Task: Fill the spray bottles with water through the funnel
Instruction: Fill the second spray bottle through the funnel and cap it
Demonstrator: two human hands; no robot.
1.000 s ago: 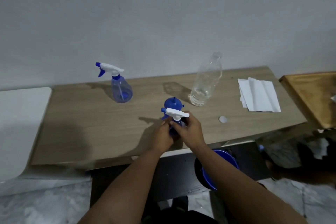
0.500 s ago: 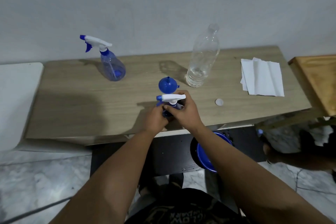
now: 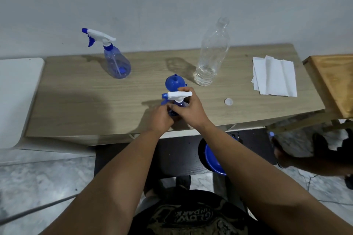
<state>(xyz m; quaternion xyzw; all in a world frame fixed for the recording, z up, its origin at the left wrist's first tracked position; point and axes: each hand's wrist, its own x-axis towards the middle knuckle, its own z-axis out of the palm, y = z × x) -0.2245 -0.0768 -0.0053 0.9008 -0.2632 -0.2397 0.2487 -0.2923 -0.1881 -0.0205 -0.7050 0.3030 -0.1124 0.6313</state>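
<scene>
Near the front edge of the wooden table (image 3: 80, 105) stands a blue spray bottle (image 3: 176, 96) with a white trigger head. My left hand (image 3: 160, 118) wraps its body and my right hand (image 3: 191, 108) grips its neck and cap; most of the bottle is hidden. Just behind it a blue funnel (image 3: 172, 83) lies mouth down. A second spray bottle (image 3: 116, 63) stands at the back left, apart from my hands. A clear plastic water bottle (image 3: 211, 57), uncapped and with a little water at the bottom, stands at the back right of centre.
A white bottle cap (image 3: 228, 101) lies right of my hands. Folded white paper towels (image 3: 274, 76) rest at the table's right end. A blue basin (image 3: 214, 158) sits under the table. A wooden stool (image 3: 332, 80) adjoins on the right, a white surface (image 3: 17, 91) on the left.
The camera has tilted downward, so the table sits higher in the picture. Both hands stay on the near spray bottle, with the right hand's fingers shifted around its cap.
</scene>
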